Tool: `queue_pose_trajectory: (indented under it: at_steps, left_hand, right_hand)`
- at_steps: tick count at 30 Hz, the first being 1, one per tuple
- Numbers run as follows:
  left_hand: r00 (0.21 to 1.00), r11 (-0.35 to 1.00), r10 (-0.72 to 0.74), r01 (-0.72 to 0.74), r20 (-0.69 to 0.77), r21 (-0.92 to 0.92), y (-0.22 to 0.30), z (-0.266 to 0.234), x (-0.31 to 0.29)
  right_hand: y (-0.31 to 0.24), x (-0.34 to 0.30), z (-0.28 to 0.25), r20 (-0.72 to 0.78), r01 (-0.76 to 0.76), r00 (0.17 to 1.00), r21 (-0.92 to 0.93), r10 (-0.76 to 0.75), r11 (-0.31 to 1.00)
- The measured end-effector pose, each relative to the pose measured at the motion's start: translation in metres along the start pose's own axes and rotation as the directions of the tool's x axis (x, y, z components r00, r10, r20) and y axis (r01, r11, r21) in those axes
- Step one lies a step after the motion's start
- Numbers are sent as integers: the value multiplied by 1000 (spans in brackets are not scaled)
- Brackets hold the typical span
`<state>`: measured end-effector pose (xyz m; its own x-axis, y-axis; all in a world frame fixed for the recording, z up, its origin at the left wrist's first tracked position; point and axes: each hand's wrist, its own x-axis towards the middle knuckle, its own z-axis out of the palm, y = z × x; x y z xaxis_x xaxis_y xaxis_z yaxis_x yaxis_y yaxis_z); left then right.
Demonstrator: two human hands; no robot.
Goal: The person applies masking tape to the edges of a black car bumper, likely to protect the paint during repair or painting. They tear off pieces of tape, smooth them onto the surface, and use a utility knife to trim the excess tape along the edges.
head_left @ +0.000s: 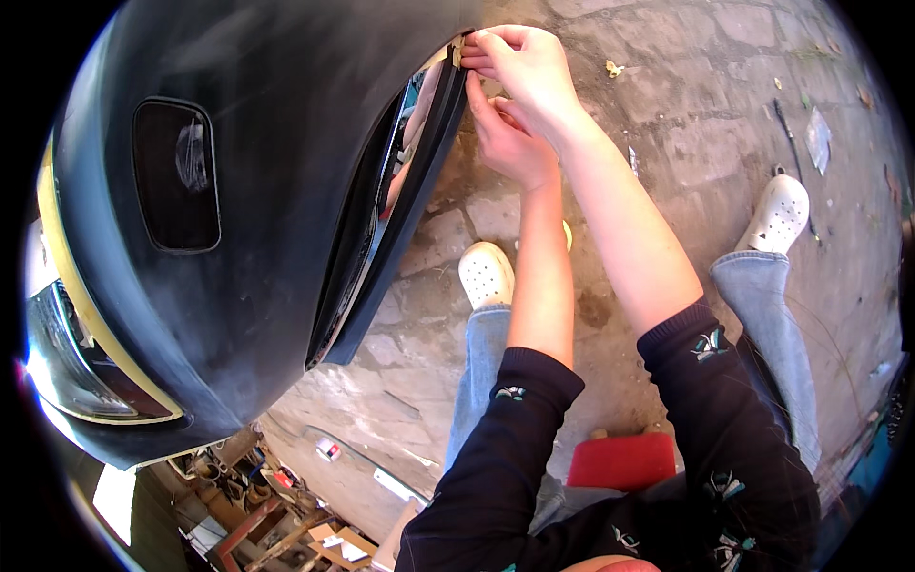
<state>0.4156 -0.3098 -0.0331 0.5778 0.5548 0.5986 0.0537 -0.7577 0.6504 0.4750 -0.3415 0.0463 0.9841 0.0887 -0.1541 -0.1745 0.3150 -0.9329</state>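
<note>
Head view: glossy strip (393, 181) ran along the edge of a dark car body (276, 143); pale tape (457, 51) sat at the strip's far end, on the car body's edge. Right hand (530, 76) reached that edge, fingers drawn together by the tape; could not tell whether they pinched it. Left hand (516, 148) beside the same edge, fingers bent, grip unclear. Red seat (621, 461) stood well apart from the car body

No legible text or signs
</note>
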Motion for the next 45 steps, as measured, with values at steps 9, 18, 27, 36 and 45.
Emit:
queue_pose_trajectory:
  at_steps: [9,18,27,36,45]
  left_hand:
    - [995,983,31,-13,97,-185,-16,-12,7]
    - [986,973,150,-133,76,-191,-23,-21,5]
    - [980,971,143,-112,141,-209,-19,-25,8]
    - [971,971,108,-57,214,-233,-2,-27,27]
    - [932,988,-72,115,355,-102,38,-27,49]
  right_hand:
    - [30,-31,-12,-97,52,995,212,-32,976]
    - [55,-42,31,-245,417,861,-159,-445,895]
    - [55,-41,36,-245,387,875,-160,-417,908]
    - [37,-42,25,-340,373,875,16,-345,928]
    - [41,-23,2,-324,94,945,151,-41,984]
